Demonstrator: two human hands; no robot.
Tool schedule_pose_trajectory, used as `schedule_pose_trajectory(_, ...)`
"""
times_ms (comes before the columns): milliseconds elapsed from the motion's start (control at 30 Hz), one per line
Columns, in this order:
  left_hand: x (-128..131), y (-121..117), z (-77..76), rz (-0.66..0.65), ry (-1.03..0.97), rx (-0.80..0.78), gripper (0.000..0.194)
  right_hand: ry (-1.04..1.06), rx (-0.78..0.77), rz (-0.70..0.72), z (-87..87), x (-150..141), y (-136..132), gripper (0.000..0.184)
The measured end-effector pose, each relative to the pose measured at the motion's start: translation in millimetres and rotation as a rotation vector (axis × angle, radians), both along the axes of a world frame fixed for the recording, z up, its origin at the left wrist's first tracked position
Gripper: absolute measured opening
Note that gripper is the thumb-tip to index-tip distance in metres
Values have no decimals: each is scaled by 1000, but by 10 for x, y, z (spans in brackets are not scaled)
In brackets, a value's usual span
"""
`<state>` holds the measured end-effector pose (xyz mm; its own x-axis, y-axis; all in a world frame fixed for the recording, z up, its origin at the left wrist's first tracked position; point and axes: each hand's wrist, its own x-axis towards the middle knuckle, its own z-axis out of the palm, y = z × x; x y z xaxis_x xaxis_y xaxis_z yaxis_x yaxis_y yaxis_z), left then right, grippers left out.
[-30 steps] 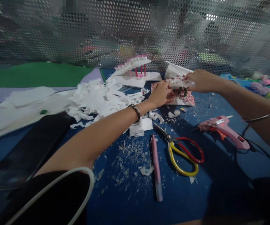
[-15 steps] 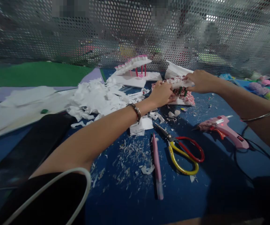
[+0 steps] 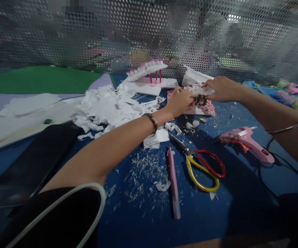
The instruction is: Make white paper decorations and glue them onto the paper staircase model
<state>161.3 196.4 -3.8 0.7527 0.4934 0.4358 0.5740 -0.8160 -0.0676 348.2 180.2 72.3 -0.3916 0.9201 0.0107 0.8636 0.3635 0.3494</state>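
Both hands are at a small craft model point(image 3: 209, 109) with pink and white curled pieces, dark green posts and a white base. Across its top lies a white strip point(image 3: 199, 89) edged with dark red bits. My left hand point(image 3: 180, 102) is closed at the strip's left end, its fingertips partly hidden behind the hand. At the other end, my right hand point(image 3: 219, 89) pinches the strip between thumb and fingers. Behind the model a curved white sheet point(image 3: 195, 76) stands up. A second model point(image 3: 149, 70), with a white stepped slope on red posts, is to the left.
White paper scraps point(image 3: 107, 106) are heaped left of my left forearm. Nearer me lie a pink pen point(image 3: 174, 182), scissors point(image 3: 203, 168) with red and yellow handles, and a pink glue gun point(image 3: 252, 143) with a cord. A perforated metal screen point(image 3: 138, 34) rises behind the table.
My left hand and forearm have shifted slightly right along the model. My right hand stays on the strip with almost no movement.
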Motion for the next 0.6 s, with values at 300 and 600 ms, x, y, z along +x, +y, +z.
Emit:
schedule_pose_trajectory(300, -187, -43, -38, -140, 99, 77, 28, -15, 14, 35, 15, -30, -36, 52)
schedule_pose_trajectory(600, -202, 19, 72, -94, -236, -373, 35, 11, -1, -33, 11, -47, -64, 54)
